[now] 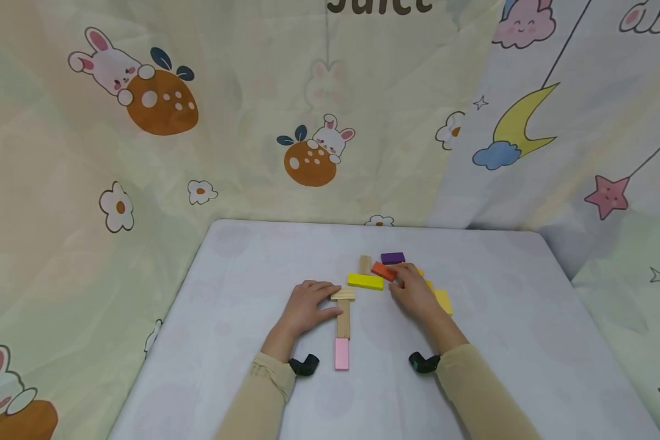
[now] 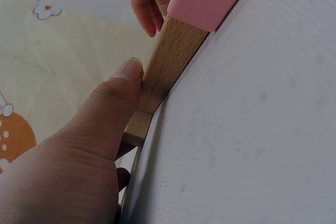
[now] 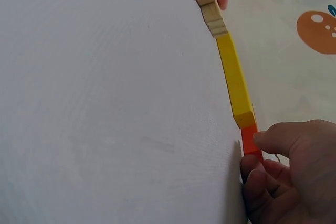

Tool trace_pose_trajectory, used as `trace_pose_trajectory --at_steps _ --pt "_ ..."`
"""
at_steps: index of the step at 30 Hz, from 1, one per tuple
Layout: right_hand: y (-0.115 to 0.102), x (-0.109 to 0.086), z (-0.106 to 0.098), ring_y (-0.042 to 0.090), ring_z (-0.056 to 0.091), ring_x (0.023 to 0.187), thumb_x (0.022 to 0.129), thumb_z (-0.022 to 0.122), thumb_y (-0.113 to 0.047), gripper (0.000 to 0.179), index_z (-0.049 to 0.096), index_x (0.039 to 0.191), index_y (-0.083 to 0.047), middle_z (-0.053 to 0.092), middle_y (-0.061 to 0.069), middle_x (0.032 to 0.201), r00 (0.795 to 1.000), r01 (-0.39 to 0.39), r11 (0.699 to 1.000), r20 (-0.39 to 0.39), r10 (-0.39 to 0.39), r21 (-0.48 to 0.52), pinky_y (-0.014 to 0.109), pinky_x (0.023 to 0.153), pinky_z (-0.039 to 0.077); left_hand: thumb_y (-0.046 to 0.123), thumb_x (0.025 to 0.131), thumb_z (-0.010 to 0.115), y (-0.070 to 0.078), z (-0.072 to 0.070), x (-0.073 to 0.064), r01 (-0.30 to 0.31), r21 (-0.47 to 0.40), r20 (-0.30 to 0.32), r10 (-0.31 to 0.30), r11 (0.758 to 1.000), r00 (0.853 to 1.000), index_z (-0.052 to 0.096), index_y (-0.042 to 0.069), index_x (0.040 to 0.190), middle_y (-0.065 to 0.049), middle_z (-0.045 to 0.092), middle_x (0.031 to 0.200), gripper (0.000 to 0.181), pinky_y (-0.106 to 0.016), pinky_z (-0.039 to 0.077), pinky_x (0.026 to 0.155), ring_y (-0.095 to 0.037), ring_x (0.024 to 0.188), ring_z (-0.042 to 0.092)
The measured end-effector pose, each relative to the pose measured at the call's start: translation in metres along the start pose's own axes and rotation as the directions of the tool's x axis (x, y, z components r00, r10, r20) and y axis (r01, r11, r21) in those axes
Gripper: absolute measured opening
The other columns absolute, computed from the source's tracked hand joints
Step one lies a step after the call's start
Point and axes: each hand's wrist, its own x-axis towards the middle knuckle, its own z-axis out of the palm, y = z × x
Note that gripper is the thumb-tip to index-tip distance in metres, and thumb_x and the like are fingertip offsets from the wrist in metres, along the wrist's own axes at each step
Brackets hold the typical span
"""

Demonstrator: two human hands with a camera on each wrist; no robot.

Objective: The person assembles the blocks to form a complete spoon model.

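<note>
Head view: left hand (image 1: 308, 307), fingers extended, touches pale block (image 1: 343, 294) on near side of yellow block (image 1: 365, 281), right hand (image 1: 415, 292) pinches orange block (image 1: 384, 271) by yellow block's right end; left wrist: thumb against brown block (image 2: 170, 59); right wrist: orange block clamped just past yellow block.

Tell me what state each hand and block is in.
Left hand: touching the pale wood
Right hand: pinching the orange block
Pale wood: set crosswise
Orange block: held, slanted
Long wood: end to end with the pink block
Pink block: unheld
Yellow bar: unheld, crosswise
Far wood: unheld, beyond the yellow bar
Purple block: unheld
Yellow blocks: partly hidden
</note>
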Motion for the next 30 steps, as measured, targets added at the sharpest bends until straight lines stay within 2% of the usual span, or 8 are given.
trace_pose_trajectory --at_steps 6,12,16,20,23,26,30 --pt "-0.005 0.001 0.003 0.024 0.053 0.096 0.096 0.062 -0.024 0.046 0.053 0.141 -0.016 0.051 0.011 0.137 0.999 -0.031 0.999 -0.019 0.030 -0.010 0.041 0.087 0.051 0.073 0.087 0.052 0.000 0.000 0.000 0.001 0.000 0.003 -0.001 1.000 1.000 0.051 0.039 0.143 0.011 0.057 0.141 0.065 -0.045 0.038 0.109 -0.019 0.129 0.049" --pt "-0.007 0.003 0.005 0.023 0.055 0.095 0.096 0.061 -0.022 0.045 0.053 0.140 -0.015 0.061 0.009 0.118 0.998 -0.058 0.998 -0.002 0.058 -0.012 0.039 0.084 0.052 0.072 0.087 0.053 -0.001 0.000 0.000 -0.003 -0.001 0.004 0.003 1.000 1.000 0.051 0.039 0.143 0.010 0.057 0.142 0.065 -0.046 0.038 0.110 -0.020 0.129 0.049" --pt "-0.009 0.004 0.002 0.028 0.057 0.108 0.096 0.062 -0.021 0.049 0.050 0.143 -0.019 0.056 0.008 0.134 0.998 -0.049 0.999 0.037 0.048 0.015 0.045 0.094 0.054 0.073 0.088 0.051 -0.001 0.000 0.000 -0.001 -0.005 0.007 0.001 1.000 1.000 0.050 0.040 0.143 0.010 0.056 0.142 0.065 -0.046 0.037 0.110 -0.019 0.130 0.048" --pt "-0.007 0.008 -0.002 0.031 0.051 0.127 0.095 0.064 -0.016 0.059 0.042 0.149 -0.026 0.038 0.004 0.157 0.994 0.016 0.999 0.111 -0.019 0.034 0.052 0.105 0.047 0.073 0.088 0.050 -0.001 0.000 0.000 -0.006 -0.009 0.004 0.006 1.000 1.000 0.050 0.040 0.143 0.010 0.056 0.142 0.065 -0.046 0.037 0.110 -0.020 0.129 0.049" --pt "-0.006 0.013 -0.004 0.032 0.041 0.140 0.094 0.064 -0.014 0.066 0.037 0.153 -0.028 0.032 0.002 0.161 0.985 0.043 0.999 0.167 -0.048 0.032 0.055 0.111 0.040 0.073 0.088 0.050 -0.001 0.000 0.000 -0.012 -0.005 -0.001 0.012 1.000 1.000 0.050 0.039 0.143 0.009 0.057 0.142 0.065 -0.046 0.038 0.109 -0.020 0.129 0.049" --pt "-0.006 0.017 -0.006 0.033 0.031 0.147 0.094 0.064 -0.014 0.070 0.032 0.155 -0.029 0.029 0.001 0.163 0.977 0.037 0.999 0.208 -0.043 0.034 0.057 0.116 0.032 0.073 0.088 0.049 -0.001 0.000 0.000 -0.012 0.004 0.000 0.012 1.000 1.000 0.050 0.039 0.144 0.009 0.057 0.142 0.065 -0.046 0.038 0.109 -0.021 0.130 0.048" --pt "-0.007 0.020 -0.006 0.033 0.033 0.147 0.095 0.064 -0.016 0.068 0.034 0.154 -0.030 0.031 0.002 0.161 0.972 0.027 0.999 0.232 -0.033 0.028 0.057 0.116 0.031 0.074 0.088 0.049 -0.001 0.000 -0.001 -0.005 0.008 0.011 0.005 1.000 1.000 0.049 0.040 0.144 0.010 0.056 0.142 0.066 -0.046 0.038 0.110 -0.020 0.131 0.048"
